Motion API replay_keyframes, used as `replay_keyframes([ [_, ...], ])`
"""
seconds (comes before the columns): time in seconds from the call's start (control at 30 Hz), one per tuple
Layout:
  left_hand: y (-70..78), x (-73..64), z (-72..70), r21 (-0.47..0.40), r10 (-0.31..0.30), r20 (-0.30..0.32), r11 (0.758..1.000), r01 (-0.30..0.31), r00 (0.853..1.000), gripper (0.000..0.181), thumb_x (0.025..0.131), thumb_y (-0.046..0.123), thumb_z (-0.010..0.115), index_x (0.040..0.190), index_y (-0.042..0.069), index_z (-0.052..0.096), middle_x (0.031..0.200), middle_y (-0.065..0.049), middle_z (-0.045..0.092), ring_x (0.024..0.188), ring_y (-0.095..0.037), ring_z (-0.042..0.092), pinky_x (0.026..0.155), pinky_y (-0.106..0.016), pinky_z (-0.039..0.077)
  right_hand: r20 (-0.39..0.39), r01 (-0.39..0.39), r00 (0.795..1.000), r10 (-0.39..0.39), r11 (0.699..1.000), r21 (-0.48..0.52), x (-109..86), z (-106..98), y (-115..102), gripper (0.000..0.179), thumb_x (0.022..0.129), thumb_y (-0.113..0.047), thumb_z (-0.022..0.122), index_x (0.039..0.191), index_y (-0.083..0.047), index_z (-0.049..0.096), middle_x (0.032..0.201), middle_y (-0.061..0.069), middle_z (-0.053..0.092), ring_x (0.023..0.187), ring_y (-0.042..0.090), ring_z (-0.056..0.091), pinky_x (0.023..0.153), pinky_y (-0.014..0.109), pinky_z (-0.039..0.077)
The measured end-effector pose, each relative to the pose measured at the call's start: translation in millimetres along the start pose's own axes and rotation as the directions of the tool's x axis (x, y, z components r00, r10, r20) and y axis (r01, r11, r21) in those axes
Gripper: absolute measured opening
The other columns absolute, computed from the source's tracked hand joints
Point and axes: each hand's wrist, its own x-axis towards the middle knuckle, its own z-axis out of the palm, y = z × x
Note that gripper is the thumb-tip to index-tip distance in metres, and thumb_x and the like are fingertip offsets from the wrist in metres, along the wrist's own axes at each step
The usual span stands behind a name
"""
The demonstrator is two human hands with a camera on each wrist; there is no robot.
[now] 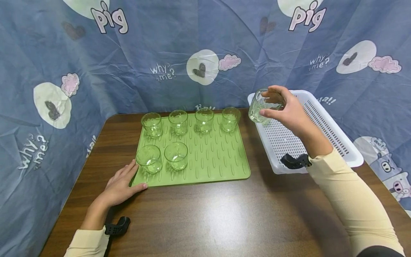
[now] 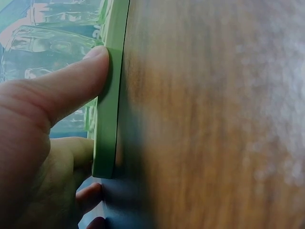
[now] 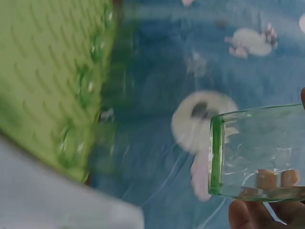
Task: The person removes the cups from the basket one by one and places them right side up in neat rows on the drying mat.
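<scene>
My right hand [image 1: 287,109] grips a clear glass tumbler [image 1: 257,111] by its side, tilted, over the back left part of a white plastic basket [image 1: 348,157]. In the right wrist view the tumbler [image 3: 238,143] shows its thick green-tinted base, and fingertips show through the glass. A green ridged mat [image 1: 218,157] bears several like tumblers: a row along its back edge and two at its front left. My left hand [image 1: 120,185] rests at the mat's front left corner, fingers along the side. Its thumb [image 2: 86,71] touches the mat's front edge, near a front tumbler [image 1: 149,159].
The brown wooden table [image 1: 179,221] extends in front of the mat and basket. A blue printed cloth [image 1: 135,85] hangs behind and on both sides. The basket, with slotted walls, stands right of the mat across a strip of bare table.
</scene>
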Motion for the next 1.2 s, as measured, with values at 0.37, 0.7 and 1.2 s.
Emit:
replay_keyframes([
  [0.37,0.6,-0.3,0.3,-0.009,-0.003,0.005,1.000,0.003,1.000,0.093,0.092,0.051,0.064,0.154,-0.007,0.026,0.163,-0.028,0.016,0.143,-0.055,0.021,0.104,-0.075,0.022,0.085,0.040,0.996,-0.037,0.998,-0.038,-16.7,30,-34,0.073,0.081,-0.014,0.079,0.145,-0.009,0.044,0.138,0.008,0.061,0.123,0.023,0.059,0.080,0.017,0.050],
  [0.7,-0.9,-0.3,1.5,-0.014,-0.008,0.007,1.000,0.008,1.000,0.094,0.091,0.052,0.064,0.154,-0.006,0.027,0.164,-0.027,0.016,0.143,-0.054,0.020,0.104,-0.075,0.022,0.105,0.021,0.994,-0.016,0.999,-0.046,-21.2,48,-32,0.075,0.080,-0.016,0.080,0.145,-0.008,0.043,0.138,0.009,0.061,0.120,0.023,0.058,0.080,0.020,0.050],
  [1.2,0.3,0.6,-0.9,-0.012,-0.005,0.009,1.000,0.006,1.000,0.094,0.091,0.053,0.064,0.154,-0.006,0.026,0.164,-0.027,0.016,0.144,-0.054,0.020,0.104,-0.075,0.022,0.187,0.030,0.982,-0.022,0.999,-0.040,-27.8,83,-36,0.082,0.078,-0.021,0.084,0.147,-0.011,0.041,0.138,0.006,0.060,0.110,0.029,0.063,0.090,0.040,0.054],
])
